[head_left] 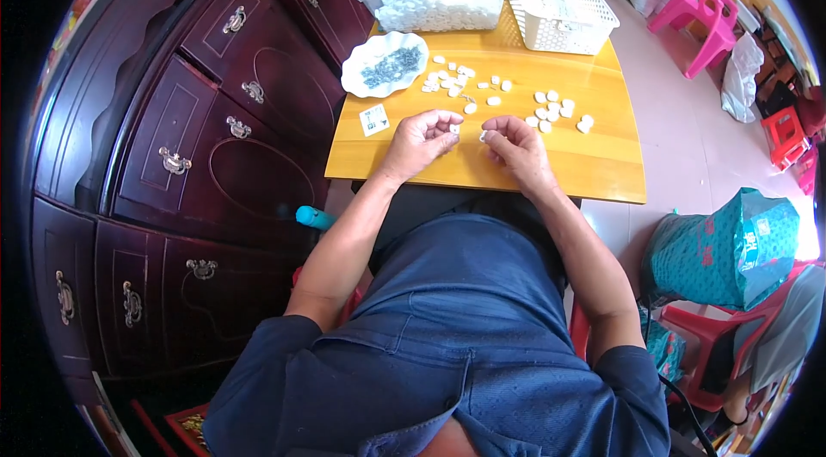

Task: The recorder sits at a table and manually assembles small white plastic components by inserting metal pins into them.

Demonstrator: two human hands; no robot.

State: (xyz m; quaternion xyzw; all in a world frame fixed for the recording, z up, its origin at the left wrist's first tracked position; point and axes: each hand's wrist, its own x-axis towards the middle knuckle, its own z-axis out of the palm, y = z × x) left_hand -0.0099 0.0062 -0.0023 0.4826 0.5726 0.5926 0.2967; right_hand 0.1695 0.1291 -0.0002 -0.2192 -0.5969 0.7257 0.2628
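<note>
Above the near edge of the wooden table (594, 173), my left hand (417, 145) pinches a small white plastic piece (454, 128) between thumb and fingertips. A hand's breadth or less to its right, my right hand (519, 151) pinches another tiny white part (483, 136), mostly covered by the fingers. The two parts are apart. Beyond my hands lies a loose scatter of white pieces (447, 78), with a second group of rounded white pieces (551, 106) to the right. A scalloped white dish (354, 78) holds a heap of small dark grey-blue parts (391, 68).
At the table's far side stand a clear bin (430, 18) heaped with white pieces and a white perforated basket (576, 37). A square printed card (374, 120) lies at left. Dark wooden cabinets (258, 113) flank the table; a teal bag (723, 250) and pink chairs (701, 14) are at right.
</note>
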